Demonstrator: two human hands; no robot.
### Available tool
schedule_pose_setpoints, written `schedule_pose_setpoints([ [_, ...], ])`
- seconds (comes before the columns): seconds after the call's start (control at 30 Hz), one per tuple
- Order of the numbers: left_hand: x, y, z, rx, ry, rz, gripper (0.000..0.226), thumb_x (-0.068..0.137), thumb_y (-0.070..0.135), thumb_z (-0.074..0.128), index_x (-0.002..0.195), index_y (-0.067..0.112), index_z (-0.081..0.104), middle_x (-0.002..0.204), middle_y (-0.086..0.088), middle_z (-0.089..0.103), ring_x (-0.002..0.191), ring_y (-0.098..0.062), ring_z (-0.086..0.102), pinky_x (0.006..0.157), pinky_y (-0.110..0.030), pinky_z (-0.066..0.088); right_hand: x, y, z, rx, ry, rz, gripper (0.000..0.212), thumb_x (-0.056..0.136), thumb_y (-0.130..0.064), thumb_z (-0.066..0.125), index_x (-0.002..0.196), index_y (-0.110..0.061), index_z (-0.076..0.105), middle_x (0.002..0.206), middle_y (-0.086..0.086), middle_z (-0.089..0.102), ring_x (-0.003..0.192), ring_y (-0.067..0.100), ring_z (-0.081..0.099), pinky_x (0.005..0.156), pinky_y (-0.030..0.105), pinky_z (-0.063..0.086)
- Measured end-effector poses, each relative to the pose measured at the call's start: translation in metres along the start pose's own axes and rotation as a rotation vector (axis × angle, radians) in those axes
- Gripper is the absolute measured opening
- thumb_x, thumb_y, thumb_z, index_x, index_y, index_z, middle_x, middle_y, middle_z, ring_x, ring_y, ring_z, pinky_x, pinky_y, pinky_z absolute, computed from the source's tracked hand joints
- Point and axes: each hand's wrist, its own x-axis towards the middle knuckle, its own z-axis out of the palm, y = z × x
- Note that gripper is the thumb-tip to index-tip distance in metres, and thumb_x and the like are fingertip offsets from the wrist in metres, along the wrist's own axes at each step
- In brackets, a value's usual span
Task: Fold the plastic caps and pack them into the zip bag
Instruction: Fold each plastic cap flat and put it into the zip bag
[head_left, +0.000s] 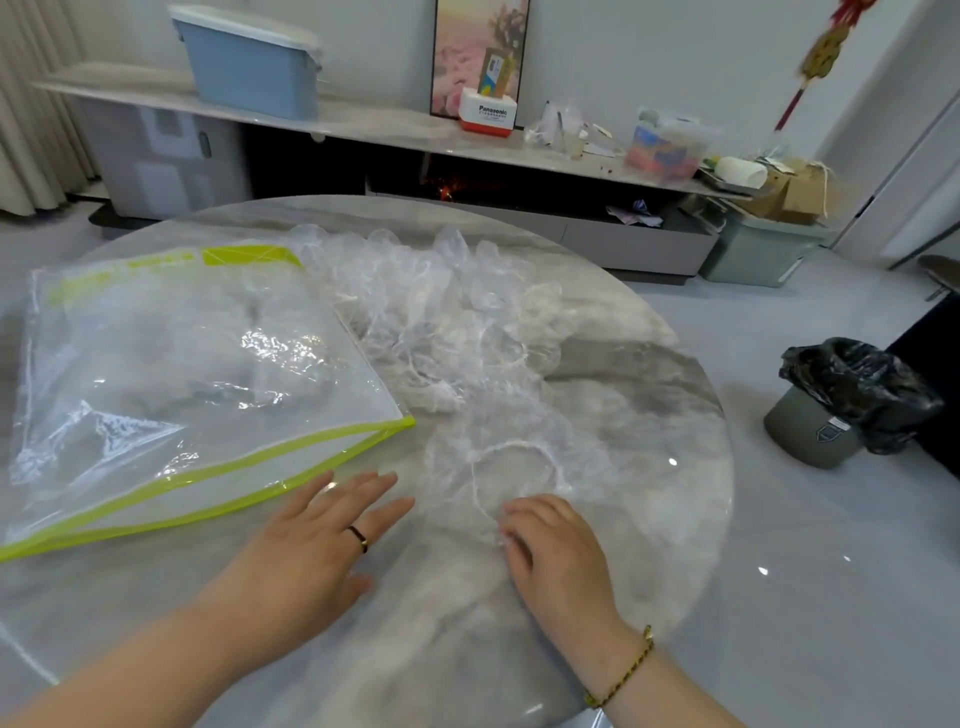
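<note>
The left hand (317, 540) lay flat on the table (415, 649), fingers spread, just beside the green-edged zip bag (182, 374). The right hand (556, 551) curled its fingers onto the near rim of a plastic cap (519, 467) spread flat; whether it pinched the cap could not be told. A heap of caps (431, 291) lay beyond, against the bag.

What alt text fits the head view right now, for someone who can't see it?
A person's right hand sets curled fingers on a clear plastic cap spread flat on a marble table, with the left hand open beside it. A green-edged zip bag lies to the left, with a pile of loose caps behind.
</note>
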Motion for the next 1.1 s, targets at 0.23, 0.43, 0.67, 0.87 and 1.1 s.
schedule_pose_setpoints([
  [0.23, 0.012, 0.017, 0.011, -0.028, -0.006, 0.105, 0.083, 0.042, 0.039, 0.084, 0.115, 0.023, 0.047, 0.111, -0.001, 0.068, 0.110, -0.014, 0.044, 0.105, -0.028, 0.011, -0.014, -0.024, -0.010, 0.216, -0.018, -0.108, 0.013, 0.070, -0.023, 0.051, 0.079, -0.031, 0.046, 0.084, -0.015, 0.065, 0.081, 0.003, 0.047, 0.073, 0.017, 0.037],
  [0.43, 0.008, 0.014, 0.010, -0.139, -0.124, 0.057, 0.052, 0.058, 0.046, 0.039, 0.096, 0.029, 0.070, 0.105, 0.007, 0.069, 0.092, -0.006, 0.068, 0.095, -0.025, 0.030, -0.019, -0.013, -0.018, -0.163, -0.180, -0.211, 0.063, 0.049, -0.043, 0.056, 0.110, -0.033, 0.044, 0.131, 0.001, 0.041, 0.111, 0.019, 0.040, 0.093, 0.026, 0.032],
  [0.67, 0.014, 0.013, 0.008, -0.272, -0.123, -0.005, 0.066, 0.051, 0.041, 0.033, 0.113, 0.027, 0.049, 0.106, 0.007, 0.069, 0.088, -0.006, 0.068, 0.073, -0.019, 0.052, -0.008, 0.021, -0.015, -0.143, -0.065, -0.066, 0.024, 0.049, -0.020, 0.068, 0.073, -0.022, 0.065, 0.100, -0.001, 0.070, 0.110, 0.023, 0.042, 0.091, 0.036, 0.028],
  [0.87, 0.015, 0.004, 0.008, -0.240, -0.204, -0.028, 0.064, 0.051, 0.046, 0.037, 0.104, 0.025, 0.066, 0.107, 0.004, 0.069, 0.094, -0.008, 0.067, 0.090, -0.023, 0.034, -0.006, 0.023, -0.021, 0.270, -0.279, 0.232, 0.015, 0.076, -0.027, 0.053, 0.075, -0.015, 0.062, 0.076, 0.001, 0.068, 0.073, 0.014, 0.057, 0.070, 0.018, 0.041],
  [1.1, 0.020, 0.004, 0.014, -0.203, 0.026, -0.110, 0.044, 0.066, 0.048, 0.043, 0.094, 0.022, 0.066, 0.086, 0.011, 0.071, 0.089, -0.003, 0.050, 0.076, -0.015, 0.036, 0.006, 0.019, -0.030, 0.358, -0.255, 0.525, 0.034, 0.089, -0.010, 0.052, 0.065, -0.029, 0.038, 0.059, 0.001, 0.051, 0.056, 0.011, 0.045, 0.052, 0.020, 0.033],
])
